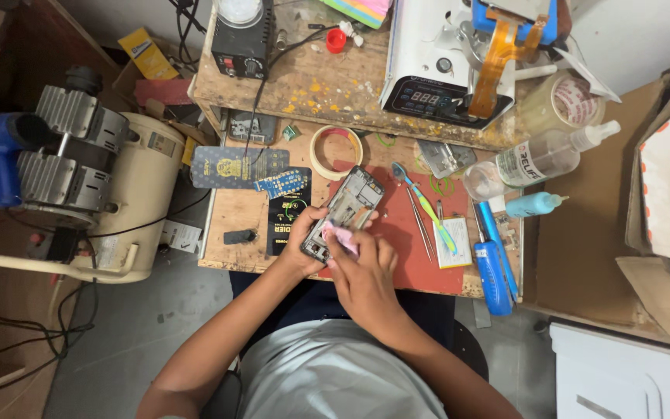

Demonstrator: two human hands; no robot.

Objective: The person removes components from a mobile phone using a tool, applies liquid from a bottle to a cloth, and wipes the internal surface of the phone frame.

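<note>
An opened phone frame (348, 206) with bare internals lies tilted over the red mat (405, 248) on the wooden workbench. My left hand (304, 240) grips its lower left edge. My right hand (364, 268) presses a small pink cloth (339, 237) against the phone's lower end. Both forearms reach up from the bottom of the view.
Tweezers (418, 221), a green-handled brush (426, 206), a blue screwdriver (494, 271) and a clear spray bottle (540, 159) lie to the right. A tape roll (336, 151) sits behind the phone. A white heating machine (440, 70) stands on the upper shelf; an air compressor (98, 186) is at left.
</note>
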